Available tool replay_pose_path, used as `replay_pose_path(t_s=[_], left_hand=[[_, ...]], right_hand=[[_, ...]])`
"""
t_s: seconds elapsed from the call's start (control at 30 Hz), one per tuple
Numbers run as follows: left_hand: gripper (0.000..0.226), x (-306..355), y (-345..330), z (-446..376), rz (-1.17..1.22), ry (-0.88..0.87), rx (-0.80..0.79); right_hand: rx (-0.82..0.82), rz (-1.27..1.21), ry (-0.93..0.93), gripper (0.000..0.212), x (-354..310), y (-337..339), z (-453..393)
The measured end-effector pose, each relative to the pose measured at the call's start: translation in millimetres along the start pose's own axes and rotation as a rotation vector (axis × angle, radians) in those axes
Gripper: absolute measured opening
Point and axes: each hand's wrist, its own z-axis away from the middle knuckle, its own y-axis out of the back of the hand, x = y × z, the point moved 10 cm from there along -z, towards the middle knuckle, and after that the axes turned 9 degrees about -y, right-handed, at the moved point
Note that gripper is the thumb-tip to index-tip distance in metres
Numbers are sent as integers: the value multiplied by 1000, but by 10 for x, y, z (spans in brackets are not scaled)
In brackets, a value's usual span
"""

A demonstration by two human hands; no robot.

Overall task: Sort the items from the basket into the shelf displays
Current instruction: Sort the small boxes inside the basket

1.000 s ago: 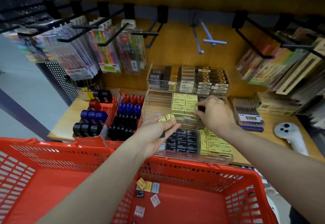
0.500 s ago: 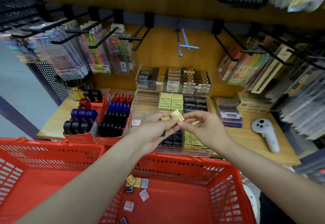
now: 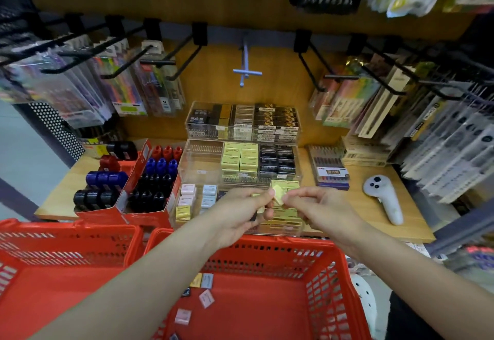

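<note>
1. A small yellow box is held between both hands just above the clear tiered tray, in front of the yellow rows
2. The left hand holds a few more small boxes; its thumb and fingers pinch the near edge of the yellow one
3. The right hand has its fingers curled, the tips pinching the far edge of the same box
4. To do the handover well, I would let the right hand take a firm hold before the left lets go, then turn the box label up and set it in the row of matching yellow boxes, not among the black boxes beside them
5. The red basket below holds several loose boxes not yet sorted, so the task looks partly done
6. On the counter around the tray stand red cartons of ink bottles on the left and a white controller on the right
</note>
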Motion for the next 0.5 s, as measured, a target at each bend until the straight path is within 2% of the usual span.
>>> replay_pose_path(t_s=[0.1,0.23,0.3,0.5], left_hand=[[11,-87,98,-100,-18,30,65],[6,-11,411,-308,-132,-33,272],[6,0,484,-409,-168,-50,320],[8,-123,407,-621,-297,-18,319]], right_hand=[[-104,7,-108,19,196,-134,-29],[-172,-373,-275,35,335,74,-160],[-179,-482,-311,35,364,224,-206],[-181,-420,-255,36,412,330,-282]])
